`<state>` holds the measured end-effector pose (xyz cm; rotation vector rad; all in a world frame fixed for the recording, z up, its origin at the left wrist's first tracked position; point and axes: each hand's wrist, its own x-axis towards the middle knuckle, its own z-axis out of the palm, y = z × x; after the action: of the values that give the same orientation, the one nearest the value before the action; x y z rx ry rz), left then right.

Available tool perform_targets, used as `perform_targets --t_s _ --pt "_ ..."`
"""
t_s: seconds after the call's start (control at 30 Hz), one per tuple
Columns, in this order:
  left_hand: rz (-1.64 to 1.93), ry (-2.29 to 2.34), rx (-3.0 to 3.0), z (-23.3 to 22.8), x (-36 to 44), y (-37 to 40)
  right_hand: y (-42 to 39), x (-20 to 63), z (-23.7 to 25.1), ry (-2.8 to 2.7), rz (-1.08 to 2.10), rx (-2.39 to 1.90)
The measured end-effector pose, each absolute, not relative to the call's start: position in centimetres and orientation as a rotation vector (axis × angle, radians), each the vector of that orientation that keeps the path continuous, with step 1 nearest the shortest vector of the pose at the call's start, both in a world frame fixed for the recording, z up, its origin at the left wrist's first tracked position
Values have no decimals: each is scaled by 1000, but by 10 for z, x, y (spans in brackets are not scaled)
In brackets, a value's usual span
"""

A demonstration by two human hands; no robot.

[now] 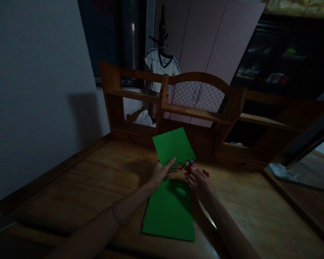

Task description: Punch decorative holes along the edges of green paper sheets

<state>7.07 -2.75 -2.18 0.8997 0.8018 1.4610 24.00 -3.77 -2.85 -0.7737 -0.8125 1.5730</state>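
My left hand (162, 172) holds a green sheet of paper (173, 145) up by its lower edge, above the wooden desk. My right hand (198, 181) grips a small red and green craft punch (189, 164) at the sheet's lower right corner. A second small red punch (205, 173) lies on the desk just right of my right hand. Another green sheet (169, 210) lies flat on the desk below both hands. A bracelet is on my left wrist.
The wooden desk (83, 190) has a raised edge on the left and a shelf hutch (194, 111) at the back. A white wall is on the left. Behind hang a white shirt (162, 66) on a stand and pink wardrobe doors. The room is dim.
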Motion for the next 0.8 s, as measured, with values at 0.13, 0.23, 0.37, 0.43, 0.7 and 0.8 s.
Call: perform_targets --t_s 0.13,0.23,0.37,0.43,0.7,0.8 --pt "1529 796 931 -23 72 -27 -41 242 -20 -830 1602 -725" --pt "1539 844 994 -25 72 -27 -44 241 -15 -870 1614 -712" --pt "1541 940 1028 -28 69 -25 -43 241 -17 -880 1575 -733" --pt "1516 947 1020 -30 68 -25 -42 242 -20 -901 1550 -770" --pt "1300 925 1086 -29 71 -29 -45 243 -19 -975 1502 -768" --pt "1242 891 1106 -30 73 -32 -45 242 -17 -973 1490 -738"
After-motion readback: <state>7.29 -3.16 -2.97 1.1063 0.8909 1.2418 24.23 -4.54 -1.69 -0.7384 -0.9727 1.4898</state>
